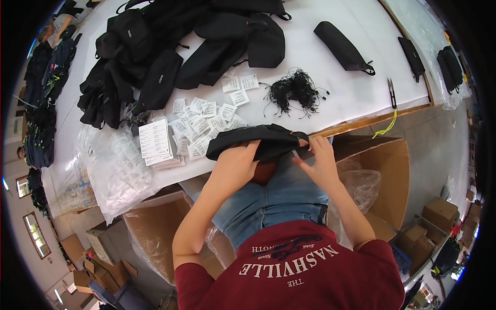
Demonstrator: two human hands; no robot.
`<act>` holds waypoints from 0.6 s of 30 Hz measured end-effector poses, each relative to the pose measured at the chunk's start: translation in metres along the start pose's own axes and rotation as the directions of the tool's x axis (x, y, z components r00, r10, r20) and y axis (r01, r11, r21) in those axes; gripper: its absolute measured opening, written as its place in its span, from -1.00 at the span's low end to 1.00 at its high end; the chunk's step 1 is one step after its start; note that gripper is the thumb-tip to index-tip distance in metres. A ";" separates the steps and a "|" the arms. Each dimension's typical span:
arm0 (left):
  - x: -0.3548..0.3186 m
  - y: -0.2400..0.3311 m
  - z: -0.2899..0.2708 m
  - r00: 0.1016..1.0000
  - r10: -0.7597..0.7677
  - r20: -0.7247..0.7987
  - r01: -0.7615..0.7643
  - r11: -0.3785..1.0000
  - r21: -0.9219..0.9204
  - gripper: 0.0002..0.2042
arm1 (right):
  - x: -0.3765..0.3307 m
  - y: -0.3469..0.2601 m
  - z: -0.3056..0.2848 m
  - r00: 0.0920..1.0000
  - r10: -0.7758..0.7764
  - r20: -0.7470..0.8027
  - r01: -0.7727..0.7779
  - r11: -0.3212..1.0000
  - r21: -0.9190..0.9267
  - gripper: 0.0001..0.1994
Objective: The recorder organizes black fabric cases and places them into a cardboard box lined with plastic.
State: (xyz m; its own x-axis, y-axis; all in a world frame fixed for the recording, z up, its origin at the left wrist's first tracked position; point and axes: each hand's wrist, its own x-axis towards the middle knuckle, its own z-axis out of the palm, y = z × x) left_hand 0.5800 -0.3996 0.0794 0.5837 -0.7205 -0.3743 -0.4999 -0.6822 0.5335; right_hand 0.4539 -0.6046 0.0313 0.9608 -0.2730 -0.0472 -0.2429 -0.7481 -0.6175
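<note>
A black fabric pouch (235, 137) is held at the table's front edge, just above my lap. My left hand (235, 168) grips its near side, some fingers tucked out of sight against the fabric. At the pouch's right end, beside a small orange detail, the fingertips of my right hand (321, 161) pinch the end; the thumb stands apart. A small pale strip shows by that thumb, too small to name. Just beyond the pouch lie a tangle of thin black cords (294, 93) and many loose white printed tags (199, 121).
Black pouches are heaped (150, 51) at the far left; a single pouch (341, 46) lies far right. Thread snips (392, 93) with a yellow-green cord rest near the right edge. A stack of white cards (155, 142) adjoins a clear plastic bag (116, 173). Cardboard boxes (395, 178) stand below.
</note>
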 end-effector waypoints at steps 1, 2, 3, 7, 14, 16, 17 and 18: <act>0.002 0.001 -0.003 1.000 -0.001 0.003 0.001 1.000 0.001 -0.57 | -0.001 0.005 0.005 0.997 -0.036 -0.068 0.038 0.999 0.026 -0.70; 0.004 0.003 -0.005 1.000 -0.010 0.013 0.010 0.999 0.032 -0.57 | -0.002 0.008 0.007 0.997 -0.035 -0.067 0.036 0.999 0.028 -0.70; 0.005 0.005 -0.007 1.000 -0.020 0.022 0.018 0.998 0.063 -0.57 | -0.003 0.011 0.008 0.998 -0.026 -0.048 0.030 0.996 0.086 -0.72; 0.004 0.008 -0.015 0.930 0.126 -0.346 -0.111 0.992 0.063 -0.68 | 0.004 0.001 0.002 0.987 -0.083 -0.134 0.118 0.955 0.273 -0.75; -0.016 0.029 -0.039 0.912 0.176 -0.370 -0.232 0.966 -0.114 -0.73 | 0.017 -0.017 0.010 0.962 -0.214 0.168 0.030 0.697 0.716 -0.61; -0.024 0.025 -0.046 0.898 0.159 -0.410 -0.246 0.955 -0.169 -0.74 | 0.020 -0.017 0.015 0.937 -0.140 0.320 -0.105 0.761 0.640 -0.54; -0.028 0.018 -0.046 0.886 0.118 -0.449 -0.217 0.960 -0.175 -0.75 | 0.020 -0.019 0.011 0.937 -0.144 0.317 -0.101 0.759 0.643 -0.54; -0.031 0.011 -0.047 0.865 0.073 -0.496 -0.201 0.957 -0.210 -0.78 | 0.019 -0.021 0.001 0.912 -0.137 0.387 -0.255 0.550 0.795 -0.49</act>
State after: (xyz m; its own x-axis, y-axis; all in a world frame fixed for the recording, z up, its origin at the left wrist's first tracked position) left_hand 0.5870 -0.3792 0.1326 0.7860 -0.6114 0.0915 -0.4616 -0.4819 0.7448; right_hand 0.4775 -0.5931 0.0423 0.9610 0.0880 -0.2622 -0.2725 0.1386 -0.9521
